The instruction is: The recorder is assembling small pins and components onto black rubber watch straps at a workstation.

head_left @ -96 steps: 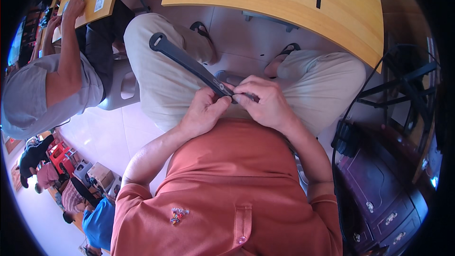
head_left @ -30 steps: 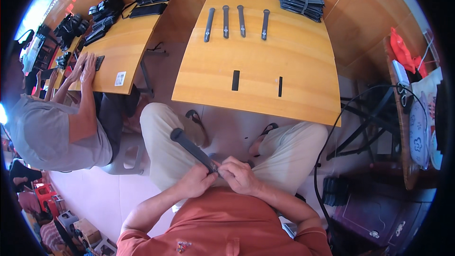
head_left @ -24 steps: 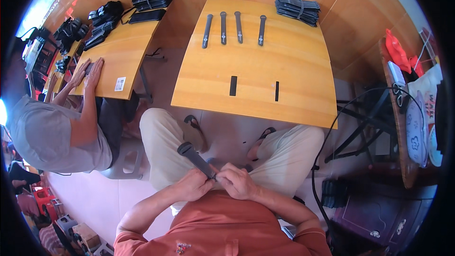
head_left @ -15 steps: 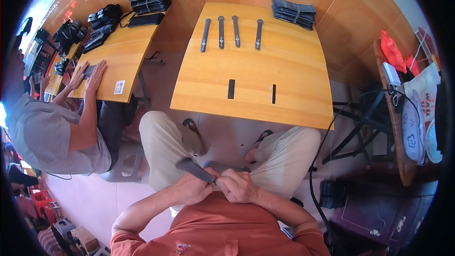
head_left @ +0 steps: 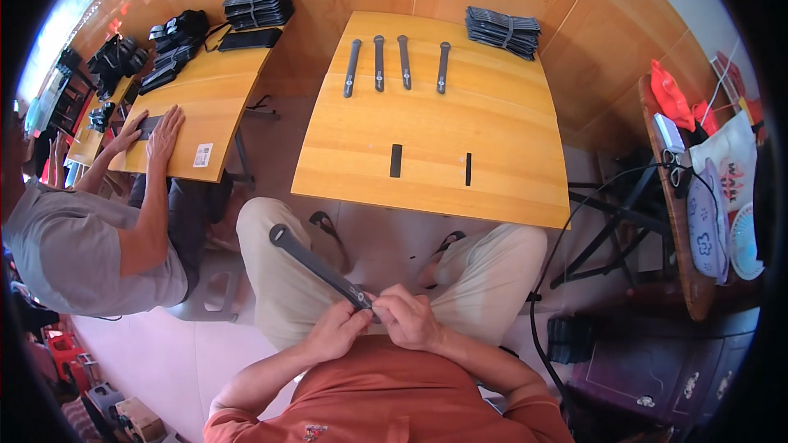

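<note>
Above my lap I hold a flat dark grey strap (head_left: pixel 316 267) with a rounded, holed end pointing up and left. My left hand (head_left: pixel 336 331) is closed round its lower part, thumb on top. Close beside it, my right hand (head_left: pixel 405 317) pinches the strap's near end, which the fingers mostly hide. On the wooden table (head_left: pixel 427 119) in front lie several similar straps (head_left: pixel 379 64), side by side near the far edge. Two short black strips (head_left: pixel 396 161) show nearer to me on the tabletop.
A banded stack of dark pieces (head_left: pixel 503 31) sits at the table's far right corner. At left, a person in a grey shirt (head_left: pixel 86 246) works at another table (head_left: pixel 185 135). A black cable (head_left: pixel 538 312) hangs at right beside a leaning board (head_left: pixel 685 254) and a dark cabinet (head_left: pixel 657 381).
The strap has turned so that its long holed end now extends up and left, over my left knee. Both hands stay close together on it.
</note>
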{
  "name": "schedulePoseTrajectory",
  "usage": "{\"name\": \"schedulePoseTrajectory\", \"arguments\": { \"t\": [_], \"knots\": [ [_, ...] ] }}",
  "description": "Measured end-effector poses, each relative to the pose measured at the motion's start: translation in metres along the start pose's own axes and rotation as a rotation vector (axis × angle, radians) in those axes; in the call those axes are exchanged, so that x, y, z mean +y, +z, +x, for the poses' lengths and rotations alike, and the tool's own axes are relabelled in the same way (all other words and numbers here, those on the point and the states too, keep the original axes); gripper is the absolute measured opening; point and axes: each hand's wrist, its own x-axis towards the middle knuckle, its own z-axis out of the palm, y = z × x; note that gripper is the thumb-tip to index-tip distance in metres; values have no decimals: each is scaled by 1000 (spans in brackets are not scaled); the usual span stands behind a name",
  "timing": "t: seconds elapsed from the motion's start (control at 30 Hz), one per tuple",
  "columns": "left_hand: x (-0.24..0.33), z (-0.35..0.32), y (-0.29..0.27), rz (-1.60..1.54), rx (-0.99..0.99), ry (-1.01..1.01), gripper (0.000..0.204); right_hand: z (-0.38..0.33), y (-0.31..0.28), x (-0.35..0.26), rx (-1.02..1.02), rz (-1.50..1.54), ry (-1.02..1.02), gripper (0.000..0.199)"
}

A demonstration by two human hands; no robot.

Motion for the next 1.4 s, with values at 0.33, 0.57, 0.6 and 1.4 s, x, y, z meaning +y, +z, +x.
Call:
{"name": "schedulePoseTrajectory", "arguments": {
  "t": [0.33,0.57,0.6,1.4],
  "knots": [
    [29,-14,-28,549,-303,200,19,-5,3,-15,-73,-176,-196,25],
    [42,-22,-30,603,-353,85,21,2,-1,-21,4,-192,-226,24],
    [41,-23,-28,539,-310,84,19,3,0,-21,2,-194,-225,24],
    [43,-25,-21,111,-454,-150,18,146,-179,54,813,-409,193,23]
  ]
}}
